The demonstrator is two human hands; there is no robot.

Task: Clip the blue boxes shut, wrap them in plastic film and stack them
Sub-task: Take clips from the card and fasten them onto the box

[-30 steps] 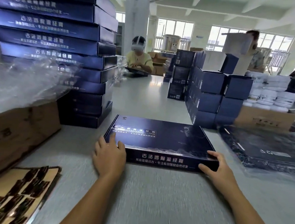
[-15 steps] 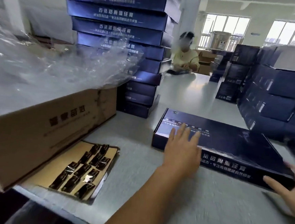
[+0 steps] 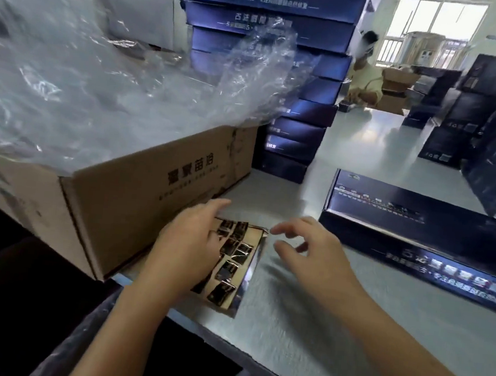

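A flat blue box (image 3: 416,232) lies on the grey table at the right, untouched by either hand. A shallow cardboard tray (image 3: 250,281) holding several small dark clips (image 3: 227,268) sits at the table's near left edge. My left hand (image 3: 191,243) lies over the left part of the tray, fingers spread and touching the clips. My right hand (image 3: 310,250) hovers just right of the tray's far corner, fingers loosely curled and holding nothing. A tall stack of blue boxes (image 3: 281,70) stands behind.
A brown carton (image 3: 150,191) with crumpled clear plastic film (image 3: 101,70) on top stands left of the tray. More dark boxes (image 3: 485,133) are piled at the right. A seated person (image 3: 366,78) works at the table's far end.
Both hands left the flat blue box and moved left to the clip tray. The camera swung left and down, bringing the carton and tray to the middle.
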